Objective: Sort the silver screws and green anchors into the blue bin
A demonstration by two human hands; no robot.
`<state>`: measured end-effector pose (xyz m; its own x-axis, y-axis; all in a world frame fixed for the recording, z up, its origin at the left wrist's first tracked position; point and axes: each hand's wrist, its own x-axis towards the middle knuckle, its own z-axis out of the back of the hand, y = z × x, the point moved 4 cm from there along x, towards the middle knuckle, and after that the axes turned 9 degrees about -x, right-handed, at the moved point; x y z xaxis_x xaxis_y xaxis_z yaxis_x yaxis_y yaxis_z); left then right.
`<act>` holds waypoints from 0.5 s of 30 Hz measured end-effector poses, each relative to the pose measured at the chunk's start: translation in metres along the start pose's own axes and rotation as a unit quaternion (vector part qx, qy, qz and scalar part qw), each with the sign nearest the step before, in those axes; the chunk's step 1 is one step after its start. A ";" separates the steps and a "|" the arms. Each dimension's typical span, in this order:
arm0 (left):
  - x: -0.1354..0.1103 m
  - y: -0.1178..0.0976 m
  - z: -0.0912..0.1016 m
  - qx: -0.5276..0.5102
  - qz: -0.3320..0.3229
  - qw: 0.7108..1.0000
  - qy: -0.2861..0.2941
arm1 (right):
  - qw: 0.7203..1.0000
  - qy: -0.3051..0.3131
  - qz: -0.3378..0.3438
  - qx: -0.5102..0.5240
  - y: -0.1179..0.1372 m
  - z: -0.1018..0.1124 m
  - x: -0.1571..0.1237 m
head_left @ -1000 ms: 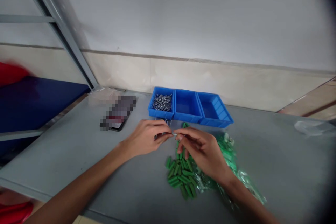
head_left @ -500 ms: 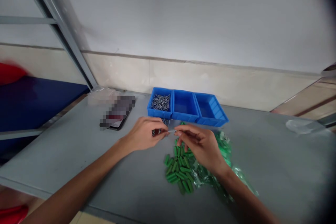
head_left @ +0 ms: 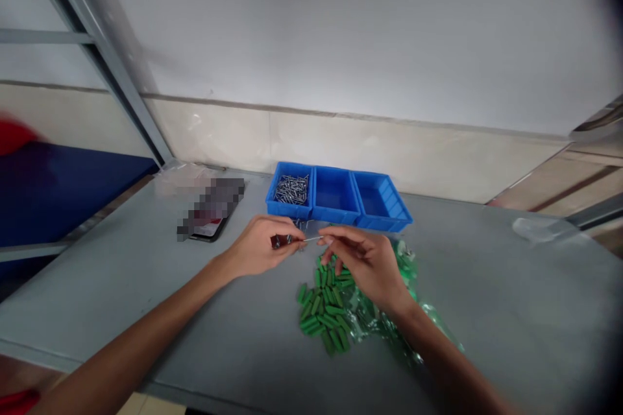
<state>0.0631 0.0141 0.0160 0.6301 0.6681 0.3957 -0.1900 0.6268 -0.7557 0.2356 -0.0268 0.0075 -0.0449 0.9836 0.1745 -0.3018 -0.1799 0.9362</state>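
My left hand point(head_left: 260, 245) is closed, thumb and forefinger pinching one end of a thin metal screw point(head_left: 313, 239). Between its curled fingers, more small metal screws show in part. My right hand point(head_left: 367, 259) is also closed, with its fingertips on the screw's other end. Just below the right hand lies a pile of small green plastic pieces point(head_left: 326, 318), shaped like wall plugs. Partly under the right forearm is a clear plastic bag point(head_left: 363, 318) with more green in it. A few loose screws point(head_left: 300, 225) lie behind the left fingertips.
Three joined blue bins point(head_left: 335, 215) stand near the wall; the left one holds many metal screws point(head_left: 291, 190). A phone point(head_left: 209, 228), partly blurred out, and clear plastic film point(head_left: 178, 178) lie on the left of the grey table point(head_left: 195, 324). Another clear plastic piece point(head_left: 535, 230) lies far right.
The whole view has shifted slightly, so things sit a little further left. Both hands keep the screw between them, and it now slants slightly more.
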 end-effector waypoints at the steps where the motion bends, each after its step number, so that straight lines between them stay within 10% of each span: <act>1: 0.000 0.000 0.000 -0.001 0.000 1.000 -0.001 | 1.000 0.000 0.000 0.006 0.000 0.001 0.000; 15: -0.001 -0.002 -0.006 -0.034 0.007 0.997 0.073 | 0.999 0.031 -0.006 0.023 -0.004 -0.001 0.003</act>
<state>0.0673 0.0097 0.0147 0.7313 0.6083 0.3086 -0.1511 0.5856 -0.7964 0.2358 -0.0232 0.0038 -0.1012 0.9843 0.1450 -0.2596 -0.1668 0.9512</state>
